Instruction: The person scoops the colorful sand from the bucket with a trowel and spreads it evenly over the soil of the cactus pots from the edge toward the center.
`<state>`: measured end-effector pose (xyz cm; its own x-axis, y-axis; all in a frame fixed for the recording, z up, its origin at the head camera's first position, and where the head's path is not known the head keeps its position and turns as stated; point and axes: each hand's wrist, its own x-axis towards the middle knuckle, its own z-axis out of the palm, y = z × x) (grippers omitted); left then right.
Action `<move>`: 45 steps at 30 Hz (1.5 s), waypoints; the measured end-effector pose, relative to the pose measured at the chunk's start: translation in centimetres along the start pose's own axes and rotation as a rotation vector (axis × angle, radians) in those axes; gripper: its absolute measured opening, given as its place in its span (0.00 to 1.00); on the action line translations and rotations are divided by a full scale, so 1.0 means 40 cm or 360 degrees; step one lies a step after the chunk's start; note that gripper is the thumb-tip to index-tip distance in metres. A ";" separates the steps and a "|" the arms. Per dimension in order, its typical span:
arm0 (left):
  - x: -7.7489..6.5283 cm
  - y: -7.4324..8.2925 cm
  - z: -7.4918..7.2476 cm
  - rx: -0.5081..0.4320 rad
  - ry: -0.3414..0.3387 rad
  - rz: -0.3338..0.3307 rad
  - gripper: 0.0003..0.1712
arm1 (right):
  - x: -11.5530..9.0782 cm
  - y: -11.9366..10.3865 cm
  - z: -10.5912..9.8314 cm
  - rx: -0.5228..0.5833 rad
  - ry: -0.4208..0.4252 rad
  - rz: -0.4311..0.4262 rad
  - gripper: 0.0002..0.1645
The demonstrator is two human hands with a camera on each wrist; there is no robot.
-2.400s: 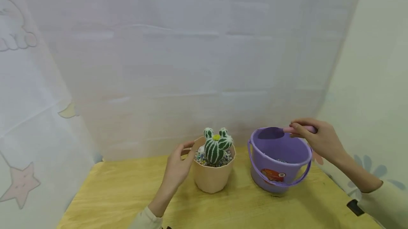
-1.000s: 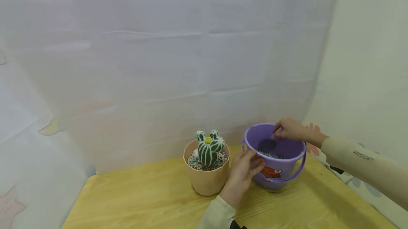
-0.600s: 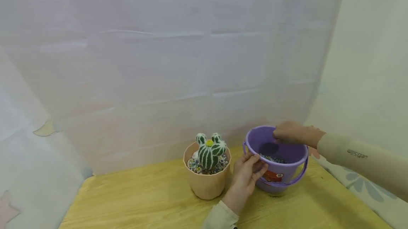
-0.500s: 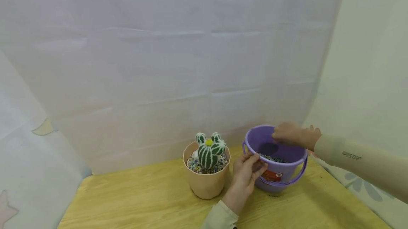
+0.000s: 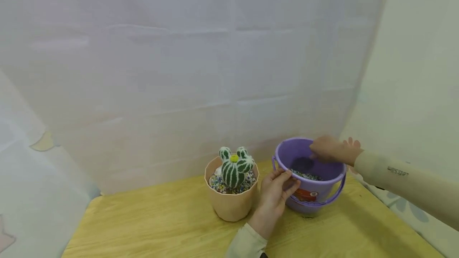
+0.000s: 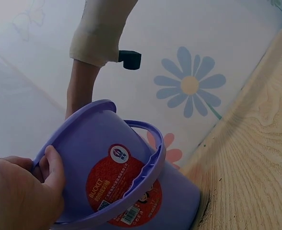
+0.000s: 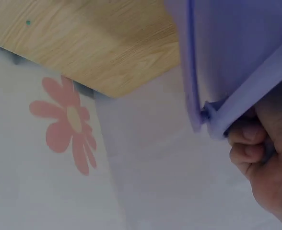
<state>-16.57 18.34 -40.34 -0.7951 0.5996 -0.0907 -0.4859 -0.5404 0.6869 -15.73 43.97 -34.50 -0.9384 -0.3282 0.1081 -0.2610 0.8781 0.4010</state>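
A purple bucket (image 5: 319, 190) with a red label stands on the table, holding small multicoloured pebbles (image 5: 306, 176). My left hand (image 5: 272, 194) pinches its near-left rim between thumb and fingers, also seen in the left wrist view. Over the bucket's right side, my right hand (image 5: 326, 148) grips a small trowel, whose dark blade (image 5: 303, 164) lies low inside, close over the pebbles; its pink handle is hidden in the fist. In the right wrist view that hand's curled fingers (image 7: 250, 139) show just behind the bucket's rim.
Left of the bucket stands a peach pot (image 5: 229, 208) of pebbles with a green-and-white striped knitted cactus (image 5: 233, 175). Both are on a yellowish wooden table (image 5: 154, 218). White sheeting (image 5: 179, 90) hangs behind, and a pale wall closes the right side.
My left hand has moved right from beside the cactus pot to the bucket's rim. My right hand has lowered the trowel from the rim down into the bucket.
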 end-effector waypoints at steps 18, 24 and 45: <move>-0.017 -0.021 0.011 -0.0029 0.0052 0.0065 0.10 | -0.059 -0.024 -0.045 0.1063 -0.0401 0.0071 0.24; -0.025 -0.033 0.017 -0.0031 0.0062 0.0055 0.10 | -0.105 -0.020 -0.075 0.1233 -0.0536 0.0111 0.25; 0.000 -0.017 -0.006 -0.0018 0.0029 0.0014 0.11 | -0.185 0.007 -0.135 0.1582 -0.0434 0.0334 0.30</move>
<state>-16.31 18.57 -40.99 -0.8057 0.5842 -0.0977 -0.4828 -0.5523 0.6796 -7.64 44.76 -30.30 -0.9733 -0.1552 -0.1689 -0.0398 0.8393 -0.5422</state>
